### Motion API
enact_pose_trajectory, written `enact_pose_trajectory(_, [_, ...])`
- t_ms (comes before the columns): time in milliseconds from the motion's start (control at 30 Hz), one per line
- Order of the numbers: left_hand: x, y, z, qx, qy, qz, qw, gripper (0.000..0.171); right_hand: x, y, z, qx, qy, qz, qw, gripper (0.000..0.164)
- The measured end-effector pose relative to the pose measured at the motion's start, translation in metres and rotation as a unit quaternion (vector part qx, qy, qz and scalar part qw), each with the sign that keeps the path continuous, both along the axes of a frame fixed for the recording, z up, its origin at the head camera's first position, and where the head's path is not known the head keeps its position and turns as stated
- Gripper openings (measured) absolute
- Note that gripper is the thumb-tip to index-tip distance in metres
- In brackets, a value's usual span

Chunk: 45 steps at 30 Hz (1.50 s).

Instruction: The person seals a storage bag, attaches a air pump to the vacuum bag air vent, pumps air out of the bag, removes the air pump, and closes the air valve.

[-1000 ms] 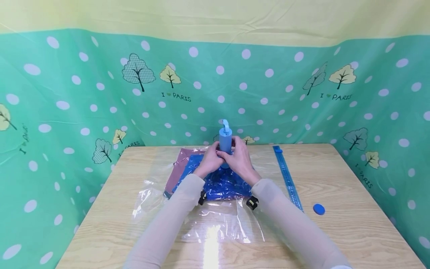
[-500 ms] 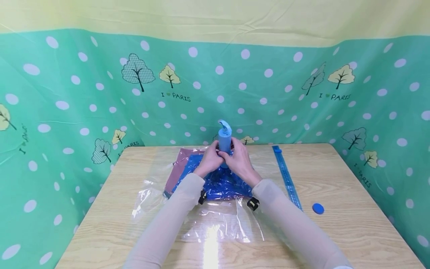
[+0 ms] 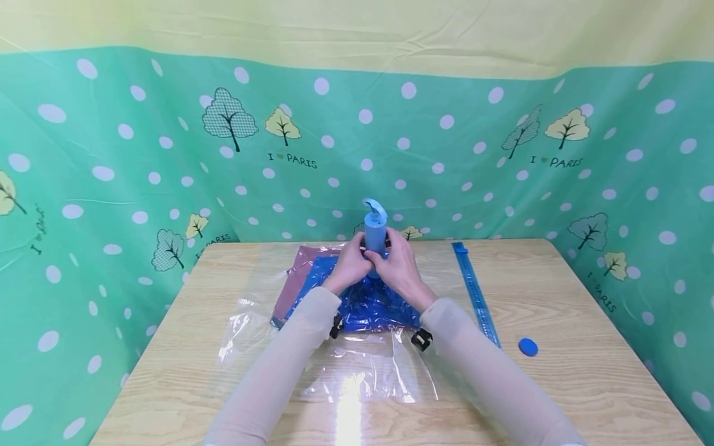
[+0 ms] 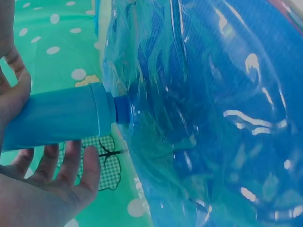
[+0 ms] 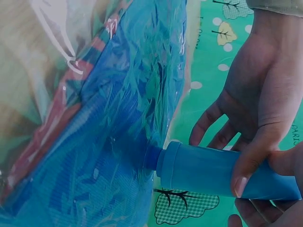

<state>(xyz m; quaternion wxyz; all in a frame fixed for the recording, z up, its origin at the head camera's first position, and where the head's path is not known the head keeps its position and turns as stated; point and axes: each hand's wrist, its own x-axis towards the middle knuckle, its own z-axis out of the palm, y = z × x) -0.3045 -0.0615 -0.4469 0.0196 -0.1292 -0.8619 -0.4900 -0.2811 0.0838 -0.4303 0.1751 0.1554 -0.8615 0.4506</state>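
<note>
A light blue hand pump (image 3: 375, 235) stands upright on a clear vacuum storage bag (image 3: 362, 378), with a curved handle at its top. Its lower end meets a dark blue valve (image 4: 122, 109) set in the wrinkled plastic. My left hand (image 3: 351, 266) and right hand (image 3: 397, 263) grip the pump from either side. In the left wrist view the left fingers (image 4: 71, 165) curve around the far side of the barrel. Folded blue cloth (image 3: 365, 313) lies in the bag under the pump, over a dusty pink cloth (image 3: 292, 285).
A blue zip strip (image 3: 480, 303) with a slider (image 3: 463, 250) near its far end runs along the bag's right side. To its right a round blue cap (image 3: 528, 346) lies on the wooden table (image 3: 586, 384). A green dotted curtain (image 3: 474, 186) hangs behind.
The pump has turned slightly, so its top handle now points more to the left. Both hands keep their grip in nearly the same place.
</note>
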Motion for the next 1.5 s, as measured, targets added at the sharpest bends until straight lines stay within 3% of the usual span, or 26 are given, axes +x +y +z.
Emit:
enact_pose_trajectory(167, [0.002,-0.021,0.000,-0.010,-0.010,-0.049,0.9987,0.064,0.003,-0.001,0.001,-0.015,-0.012,-0.008,1.000,0.056])
enact_pose_trajectory(300, [0.009,-0.061,0.005,-0.037,-0.029,-0.067,0.9966,0.056,0.007,-0.002,0.000,-0.025,-0.041,-0.014,0.999,0.059])
enact_pose_trajectory(367, [0.013,-0.088,0.008,-0.049,-0.037,-0.051,0.9968,0.048,0.009,0.000,0.000,-0.030,-0.049,-0.017,0.998,0.060])
enact_pose_trajectory(467, [0.021,-0.133,0.010,-0.076,-0.045,0.003,0.9961,0.041,0.011,0.003,-0.001,-0.040,-0.048,-0.024,0.998,0.059])
enact_pose_trajectory(600, [0.035,-0.195,0.013,-0.118,-0.058,0.066,0.9891,0.035,0.015,0.011,-0.001,-0.046,-0.040,-0.034,0.998,0.056])
enact_pose_trajectory(733, [0.059,-0.251,0.012,-0.146,-0.109,0.108,0.9772,0.039,0.019,0.017,-0.001,-0.050,-0.040,-0.043,0.997,0.055])
enact_pose_trajectory(867, [0.080,-0.285,0.003,-0.192,-0.152,0.134,0.9603,0.052,0.024,0.021,-0.001,-0.060,-0.037,-0.049,0.996,0.055])
enact_pose_trajectory(1000, [0.087,-0.299,-0.008,-0.198,-0.187,0.128,0.9535,0.060,0.026,0.024,-0.002,-0.068,-0.036,-0.051,0.996,0.056])
enact_pose_trajectory(1133, [0.086,-0.297,-0.013,-0.170,-0.205,0.109,0.9576,0.056,0.030,0.029,-0.003,-0.070,-0.033,-0.057,0.995,0.057])
enact_pose_trajectory(1300, [0.088,-0.291,-0.022,-0.147,-0.203,0.103,0.9625,0.036,0.034,0.033,-0.002,-0.068,-0.029,-0.062,0.995,0.057])
enact_pose_trajectory(1500, [0.090,-0.287,-0.029,-0.161,-0.186,0.101,0.9639,0.026,0.041,0.042,-0.007,-0.062,-0.040,-0.069,0.995,0.055])
